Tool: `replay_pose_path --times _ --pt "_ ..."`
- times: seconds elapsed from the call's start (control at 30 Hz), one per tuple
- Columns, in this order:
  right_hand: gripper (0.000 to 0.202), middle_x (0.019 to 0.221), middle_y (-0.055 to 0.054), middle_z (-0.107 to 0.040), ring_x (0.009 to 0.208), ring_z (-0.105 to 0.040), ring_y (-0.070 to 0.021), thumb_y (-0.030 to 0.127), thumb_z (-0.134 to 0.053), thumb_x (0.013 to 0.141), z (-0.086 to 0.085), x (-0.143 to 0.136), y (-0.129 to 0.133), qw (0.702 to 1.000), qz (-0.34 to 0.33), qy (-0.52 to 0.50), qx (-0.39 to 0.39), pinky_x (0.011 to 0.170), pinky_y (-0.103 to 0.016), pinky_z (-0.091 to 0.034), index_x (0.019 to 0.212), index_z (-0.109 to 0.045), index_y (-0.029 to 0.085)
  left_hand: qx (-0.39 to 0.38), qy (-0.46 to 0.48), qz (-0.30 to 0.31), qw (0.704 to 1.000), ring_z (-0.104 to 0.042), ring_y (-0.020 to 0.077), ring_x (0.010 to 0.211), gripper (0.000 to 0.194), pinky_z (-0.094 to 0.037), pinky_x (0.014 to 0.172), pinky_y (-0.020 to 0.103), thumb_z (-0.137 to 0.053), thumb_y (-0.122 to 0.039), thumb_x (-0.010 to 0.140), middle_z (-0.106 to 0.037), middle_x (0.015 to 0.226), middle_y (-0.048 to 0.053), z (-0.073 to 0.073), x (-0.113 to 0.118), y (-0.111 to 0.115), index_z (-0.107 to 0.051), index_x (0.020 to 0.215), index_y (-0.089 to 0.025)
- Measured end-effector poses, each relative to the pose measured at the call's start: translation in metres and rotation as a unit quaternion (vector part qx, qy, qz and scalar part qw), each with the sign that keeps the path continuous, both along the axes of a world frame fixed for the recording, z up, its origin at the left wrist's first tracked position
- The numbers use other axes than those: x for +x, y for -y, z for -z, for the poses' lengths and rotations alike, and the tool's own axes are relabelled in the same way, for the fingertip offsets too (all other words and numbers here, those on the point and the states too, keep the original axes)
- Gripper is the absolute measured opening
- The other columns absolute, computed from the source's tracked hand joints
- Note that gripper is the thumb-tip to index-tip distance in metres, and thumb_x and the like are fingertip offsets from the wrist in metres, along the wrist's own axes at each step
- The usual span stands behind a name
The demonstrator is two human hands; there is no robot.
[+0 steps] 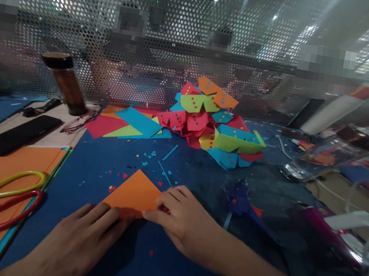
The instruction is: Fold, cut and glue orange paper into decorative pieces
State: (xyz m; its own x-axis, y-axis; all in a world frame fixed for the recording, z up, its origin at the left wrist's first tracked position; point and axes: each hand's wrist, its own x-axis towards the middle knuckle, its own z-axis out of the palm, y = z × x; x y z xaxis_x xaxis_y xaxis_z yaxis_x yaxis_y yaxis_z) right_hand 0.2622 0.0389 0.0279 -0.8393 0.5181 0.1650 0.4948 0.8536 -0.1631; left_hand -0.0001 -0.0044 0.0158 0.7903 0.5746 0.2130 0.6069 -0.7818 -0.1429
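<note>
An orange sheet of paper [135, 192] lies on the blue table, one corner pointing away from me. My left hand [83, 234] rests on its near left edge, fingers pressed together and bent over the paper. At the right edge, my right hand [181, 218] pinches the paper between thumb and fingers. The near edge looks folded or raised, though my fingers partly cover it. Small coloured paper bits [148, 154] and thin blue strips [170, 152] lie just beyond the sheet.
Scissors [5, 201] lie on orange sheets at left, near a black phone [19, 133] and a brown bottle [68, 86]. Folded paper shapes [198, 121] are piled ahead. A blue tool [247, 208], clear bottle [331, 154] and purple object [341, 237] are at right.
</note>
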Motion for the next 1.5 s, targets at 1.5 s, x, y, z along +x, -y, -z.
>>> replay_pose_path --times 1.5 --pt "0.012 0.097 0.001 -0.065 0.093 -0.056 -0.0174 0.015 -0.052 0.093 -0.021 0.027 -0.013 0.959 0.17 -0.024 -0.225 0.081 -0.034 -0.032 0.088 -0.06 0.022 0.022 0.012 0.002 1.0 -0.07 0.0208 0.092 0.056 -0.058 0.075 0.027 -0.042 -0.004 0.077 -0.073 0.112 0.006 -0.002 -0.012 0.004 -0.053 0.13 -0.017"
